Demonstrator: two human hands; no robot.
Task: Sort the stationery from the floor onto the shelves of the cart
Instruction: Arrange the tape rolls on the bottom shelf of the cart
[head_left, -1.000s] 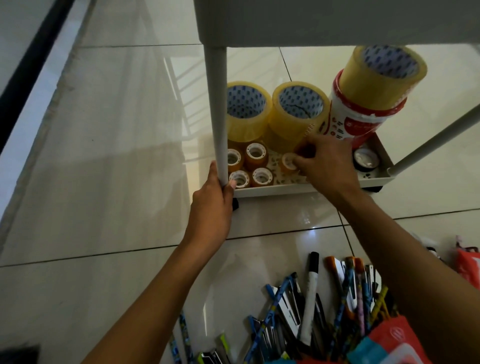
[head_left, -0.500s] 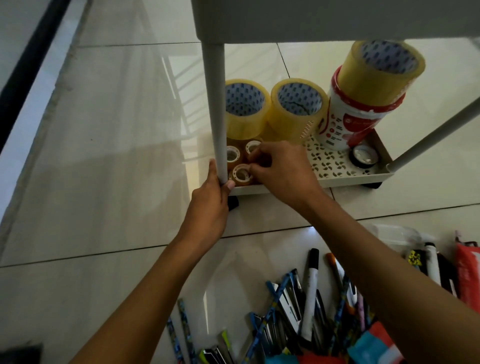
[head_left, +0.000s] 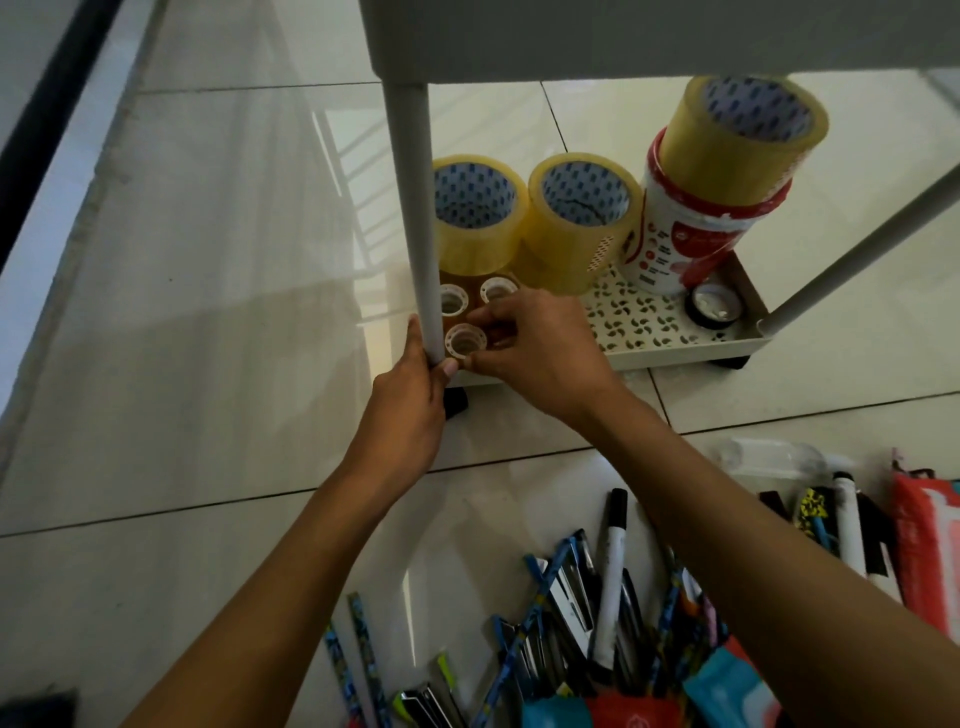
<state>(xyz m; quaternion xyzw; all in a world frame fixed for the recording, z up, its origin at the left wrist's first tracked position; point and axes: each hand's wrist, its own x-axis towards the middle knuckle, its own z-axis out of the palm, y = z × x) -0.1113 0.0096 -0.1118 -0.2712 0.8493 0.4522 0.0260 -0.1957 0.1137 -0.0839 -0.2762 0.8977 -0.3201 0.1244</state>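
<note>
Left hand (head_left: 410, 410) in clenched grip around the white cart pole (head_left: 415, 208); right hand (head_left: 540, 348) pinches one of three visible small brown tape rolls (head_left: 465, 341). Three big yellow tape rolls (head_left: 579, 218).

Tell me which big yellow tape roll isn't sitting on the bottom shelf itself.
The rightmost big yellow roll: it sits atop the red-and-white tub. The other two stand lower, side by side.

Glossy pale floor tiles (head_left: 208, 312) crossed by thin dark grout lines, with a railing's faint reflection (head_left: 340, 171) near the top, a black strip (head_left: 47, 114) slanting along the upper left edge, and a dark, unclear shape (head_left: 36, 709) in the lower left corner.
</note>
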